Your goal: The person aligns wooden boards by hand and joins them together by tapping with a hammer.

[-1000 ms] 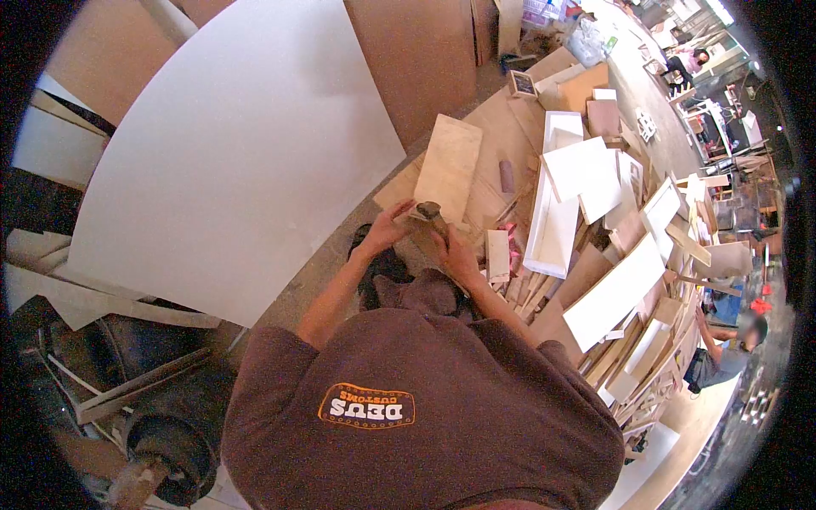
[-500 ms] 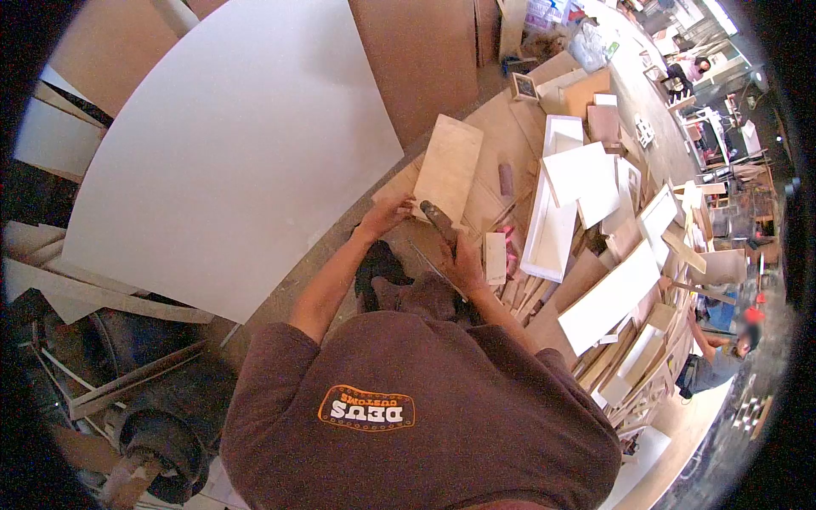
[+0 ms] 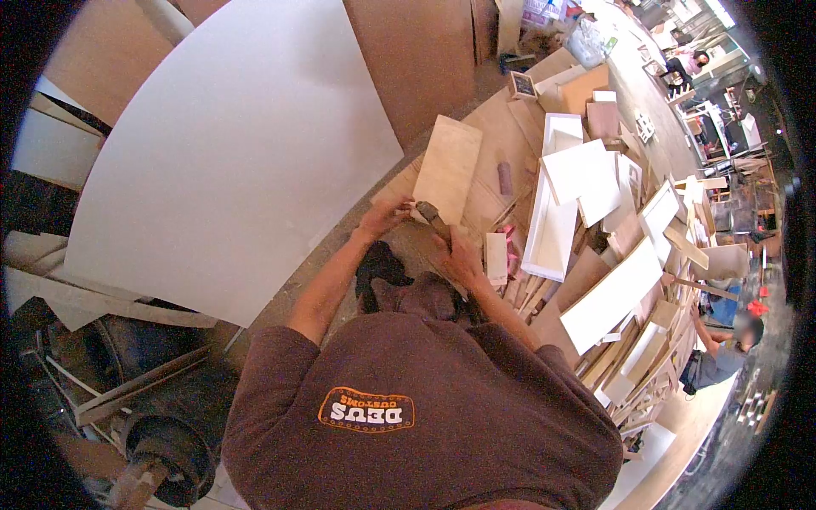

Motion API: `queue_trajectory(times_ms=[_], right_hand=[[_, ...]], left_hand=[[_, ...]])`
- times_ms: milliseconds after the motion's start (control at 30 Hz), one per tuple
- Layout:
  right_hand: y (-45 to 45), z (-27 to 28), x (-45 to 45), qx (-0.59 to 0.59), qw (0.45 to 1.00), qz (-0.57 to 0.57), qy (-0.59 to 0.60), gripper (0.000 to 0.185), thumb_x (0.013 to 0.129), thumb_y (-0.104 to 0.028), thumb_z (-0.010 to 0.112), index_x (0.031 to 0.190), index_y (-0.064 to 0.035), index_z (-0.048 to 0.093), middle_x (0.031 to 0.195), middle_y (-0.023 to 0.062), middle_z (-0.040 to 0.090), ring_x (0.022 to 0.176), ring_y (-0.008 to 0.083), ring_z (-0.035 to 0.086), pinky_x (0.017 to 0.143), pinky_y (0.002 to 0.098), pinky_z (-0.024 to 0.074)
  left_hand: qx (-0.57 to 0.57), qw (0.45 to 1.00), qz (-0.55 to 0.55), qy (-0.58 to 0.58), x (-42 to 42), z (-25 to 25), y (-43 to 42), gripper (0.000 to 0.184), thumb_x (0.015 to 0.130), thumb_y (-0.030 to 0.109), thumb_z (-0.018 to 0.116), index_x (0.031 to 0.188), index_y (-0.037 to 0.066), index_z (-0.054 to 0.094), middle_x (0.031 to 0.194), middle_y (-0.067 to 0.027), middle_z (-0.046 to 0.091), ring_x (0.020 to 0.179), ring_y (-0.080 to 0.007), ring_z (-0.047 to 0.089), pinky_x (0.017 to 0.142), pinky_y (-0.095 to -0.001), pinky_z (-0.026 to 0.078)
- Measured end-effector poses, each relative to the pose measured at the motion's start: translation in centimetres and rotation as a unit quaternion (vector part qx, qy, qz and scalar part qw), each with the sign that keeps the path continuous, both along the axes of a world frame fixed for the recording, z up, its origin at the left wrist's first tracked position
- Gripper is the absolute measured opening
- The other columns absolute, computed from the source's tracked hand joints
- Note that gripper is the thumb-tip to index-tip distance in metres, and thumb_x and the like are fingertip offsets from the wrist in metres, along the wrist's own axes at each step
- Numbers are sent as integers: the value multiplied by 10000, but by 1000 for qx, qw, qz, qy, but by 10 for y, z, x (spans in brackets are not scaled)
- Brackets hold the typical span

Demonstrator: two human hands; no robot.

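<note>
My left hand (image 3: 385, 218) is at the lower left corner of a pale wooden board (image 3: 450, 161), fingertips pinched together. Whatever is between them is too small to make out. From the right, my right hand (image 3: 460, 258) grips a dark tool that looks like a hammer (image 3: 433, 217). Its blunt end lies over the board's lower edge, close beside my left fingertips. Under the board is a brown wooden work surface (image 3: 486, 200).
A large white curved panel (image 3: 238, 144) fills the left side. To the right lie heaped offcuts, among them a long white tray-like piece (image 3: 544, 242) and a white board (image 3: 612, 293). A brown cylinder (image 3: 505, 178) rests near the pale board. Another person (image 3: 722, 361) works at far right.
The hammer-like tool has tilted slightly and shows shorter, and my right hand has shifted a little. My left hand stays at the board's corner. The person at far right has moved slightly.
</note>
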State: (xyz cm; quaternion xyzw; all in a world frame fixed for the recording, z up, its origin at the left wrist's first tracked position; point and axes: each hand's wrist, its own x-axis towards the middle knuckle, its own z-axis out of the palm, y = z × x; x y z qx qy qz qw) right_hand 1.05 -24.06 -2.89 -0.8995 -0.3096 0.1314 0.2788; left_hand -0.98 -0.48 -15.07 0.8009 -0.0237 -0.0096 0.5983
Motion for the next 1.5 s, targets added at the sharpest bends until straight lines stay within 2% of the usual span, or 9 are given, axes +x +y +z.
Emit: queue_trajectory(times_ms=[167, 233, 300, 767, 833, 1067, 1367, 1433, 1500], right_hand=[[-7, -21, -9, 105, 990, -5, -99, 374, 960, -370, 507, 1031, -3, 487, 816, 283, 613, 778, 471, 609, 659, 543, 453], [-3, -27, -4, -35, 995, 25, -88, 367, 961, -356, 505, 1007, 7, 486, 815, 283, 613, 756, 477, 604, 655, 547, 454], [2, -28, 1, -26, 998, 15, -57, 366, 959, -355, 508, 994, 9, 484, 816, 282, 613, 750, 479, 602, 649, 548, 454], [-5, -15, -6, 73, 995, -11, -70, 348, 968, -332, 502, 1016, 12, 488, 835, 291, 610, 787, 470, 602, 651, 541, 440], [4, -19, -1, -59, 998, -19, 2, 366, 975, -348, 483, 1012, 16, 486, 838, 300, 606, 797, 473, 599, 665, 546, 438], [1, -16, 4, -16, 999, 17, -41, 402, 976, -376, 477, 1015, 24, 468, 823, 296, 605, 801, 486, 592, 679, 542, 437], [-7, -16, -11, 91, 992, -33, -82, 389, 961, -374, 505, 1044, 5, 473, 862, 304, 613, 811, 480, 600, 680, 536, 445], [-2, -14, -6, -107, 991, -30, 72, 382, 964, -356, 497, 1047, 17, 476, 904, 328, 605, 840, 485, 600, 707, 539, 455], [1, -16, -7, -69, 996, -38, 41, 386, 966, -358, 490, 1039, 21, 478, 895, 332, 601, 845, 489, 597, 718, 542, 457]], left_hand=[[-29, 998, 30, -46, -4, -6, -7, 384, 876, 110, 646, 1240, 57, 534, 1044, -133, 683, 965, -246, 671, 828, -348, 526], [46, 998, 19, -36, -1, -2, -4, 392, 878, 113, 645, 1250, 62, 532, 1050, -133, 682, 966, -247, 670, 836, -349, 525], [127, 991, 13, -25, 3, 7, 1, 401, 879, 116, 644, 1260, 68, 530, 1055, -133, 682, 966, -249, 669, 844, -350, 523], [-74, 997, 20, -15, 5, -29, -8, 402, 878, 48, 633, 1265, 50, 524, 1119, -144, 656, 1033, -224, 646, 889, -340, 523], [-21, 999, 19, -25, 8, -24, -5, 401, 870, 54, 642, 1256, 43, 532, 1117, -143, 660, 1031, -229, 649, 888, -342, 525], [76, 996, 33, -21, 10, -22, -5, 374, 863, 81, 649, 1223, 31, 560, 1109, -144, 674, 1044, -242, 652, 878, -350, 527], [44, 998, 43, -10, 5, -14, -7, 318, 886, 71, 614, 1196, 18, 567, 1104, -161, 668, 1035, -237, 652, 873, -348, 524], [74, 996, 37, -11, 5, -1, -5, 311, 887, 64, 611, 1190, 12, 567, 1102, -159, 667, 1036, -237, 650, 876, -349, 523], [107, 994, 32, -12, 6, 4, -2, 303, 888, 58, 608, 1184, 7, 566, 1100, -158, 667, 1037, -236, 648, 878, -350, 522]])
